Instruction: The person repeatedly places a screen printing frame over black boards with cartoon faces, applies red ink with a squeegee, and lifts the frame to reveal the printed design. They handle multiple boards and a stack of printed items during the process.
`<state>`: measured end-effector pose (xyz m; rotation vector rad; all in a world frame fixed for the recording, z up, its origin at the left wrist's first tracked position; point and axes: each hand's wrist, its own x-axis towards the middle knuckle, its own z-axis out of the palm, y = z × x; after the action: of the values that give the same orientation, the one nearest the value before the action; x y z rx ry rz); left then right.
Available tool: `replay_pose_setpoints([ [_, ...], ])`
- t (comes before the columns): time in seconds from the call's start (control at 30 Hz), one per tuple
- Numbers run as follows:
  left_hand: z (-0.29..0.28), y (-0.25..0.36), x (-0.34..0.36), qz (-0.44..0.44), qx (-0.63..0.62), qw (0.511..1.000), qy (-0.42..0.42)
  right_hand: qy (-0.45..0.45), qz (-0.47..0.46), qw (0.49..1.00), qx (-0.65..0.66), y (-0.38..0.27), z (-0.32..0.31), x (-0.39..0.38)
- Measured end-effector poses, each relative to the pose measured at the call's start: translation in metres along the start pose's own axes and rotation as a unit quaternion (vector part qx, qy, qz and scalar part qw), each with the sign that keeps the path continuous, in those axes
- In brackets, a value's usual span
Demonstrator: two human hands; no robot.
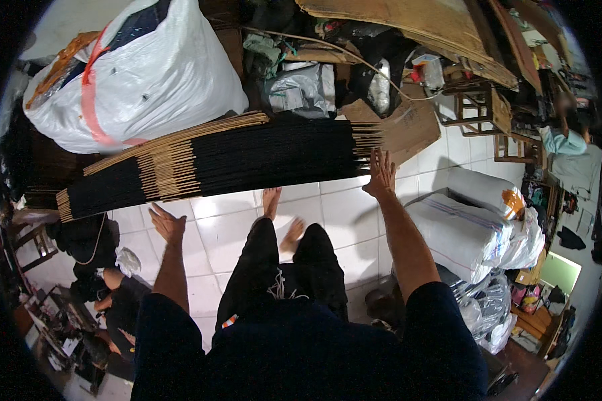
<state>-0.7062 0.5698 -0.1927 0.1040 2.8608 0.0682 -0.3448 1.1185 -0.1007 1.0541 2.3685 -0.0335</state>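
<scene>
Looking down from the head view, we see a long sheet of black sticks [247, 160] with bare tan ends, spread side by side like a mat and held up at a slant above the white tiled floor [341, 214]. It runs from lower left to upper right, in front of our body.

Our right hand [381, 172] is raised with the fingers spread wide; its fingertips touch the right end of the sticks, where the tan tips stick out. It is not closed around anything. Our left hand [167, 224] is also open, palm up, just under the lower edge of the sticks near their left part; we cannot tell if it really touches them.

Below the sticks our black trousers [274, 267] and bare feet [281, 214] stand on the tiles. Behind the sticks lies a big white sack [154, 73] with an orange strap. At the right are stacked white wrapped bundles [461, 234] and wooden stools [478, 103]. Another person [107, 294] in dark clothes crouches at the lower left.
</scene>
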Motion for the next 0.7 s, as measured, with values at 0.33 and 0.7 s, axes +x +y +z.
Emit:
replay_pose_setpoints([
  [0.33,-0.035,0.057,0.017,0.058,0.015,0.998,-0.006,0.078,-0.155,0.981,0.090,0.057,0.045,-0.007],
  [0.7,-0.031,0.058,-0.012,0.012,0.045,0.999,0.024,-0.045,-0.387,0.918,0.074,0.113,0.077,0.067],
])
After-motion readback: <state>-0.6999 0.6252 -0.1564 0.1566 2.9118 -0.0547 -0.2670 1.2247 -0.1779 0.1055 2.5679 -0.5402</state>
